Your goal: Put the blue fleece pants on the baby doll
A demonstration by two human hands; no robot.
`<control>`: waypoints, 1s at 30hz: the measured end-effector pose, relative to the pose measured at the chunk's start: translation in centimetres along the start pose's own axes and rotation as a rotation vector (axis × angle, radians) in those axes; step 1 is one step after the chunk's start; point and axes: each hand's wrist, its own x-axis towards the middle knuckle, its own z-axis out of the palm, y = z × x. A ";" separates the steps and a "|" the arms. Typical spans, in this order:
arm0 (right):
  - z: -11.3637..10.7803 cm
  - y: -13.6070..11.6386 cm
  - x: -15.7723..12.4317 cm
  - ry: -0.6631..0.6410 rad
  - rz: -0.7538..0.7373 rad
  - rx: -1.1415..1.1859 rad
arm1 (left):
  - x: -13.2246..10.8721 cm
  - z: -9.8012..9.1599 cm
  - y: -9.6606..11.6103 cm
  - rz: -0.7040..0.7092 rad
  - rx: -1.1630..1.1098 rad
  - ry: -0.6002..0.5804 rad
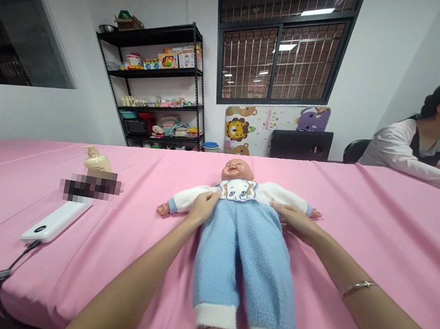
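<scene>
A baby doll [238,170] lies on its back on the pink-covered table, head away from me and legs towards me. It wears a white-sleeved top with an elephant bib [238,190] and fuzzy light-blue trousers [257,245] with white cuffs. At the doll's waist on the left, my left hand [204,206] has its fingers closed on the edge of the trousers. Across from it, my right hand [293,221] rests against the other side of the waist, fingers stretched out; its lower fingers are partly hidden. The doll's bare lower legs run out of view.
On the pink sheet [127,227] at left lie a white power bank [57,221] with a cable, a blurred dark item and a beige pump bottle [97,159]. A person [430,133] leans on the table at right. Shelves [154,76] stand behind.
</scene>
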 end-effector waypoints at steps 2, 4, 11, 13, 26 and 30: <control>-0.7 -0.3 -0.7 -0.115 -0.037 -0.116 | 0.1 -0.9 -0.4 -0.043 0.003 -0.070; -1.4 -0.5 -1.1 -0.209 -0.063 -0.209 | 0.2 -1.5 -0.6 -0.061 -0.024 -0.127; -1.3 -0.4 -0.4 -0.012 -0.214 0.087 | -0.1 -1.8 -0.8 -0.105 -0.374 -0.271; -0.6 0.1 0.3 0.090 -0.243 0.196 | -0.1 -1.7 -0.9 -0.112 -0.471 -0.288; 1.9 0.7 0.6 0.359 -0.340 -0.085 | -0.1 0.1 -1.6 -0.044 -0.290 -0.049; 1.8 1.6 0.8 0.300 -0.331 -0.163 | 0.3 0.3 -2.4 -0.095 -0.478 -0.029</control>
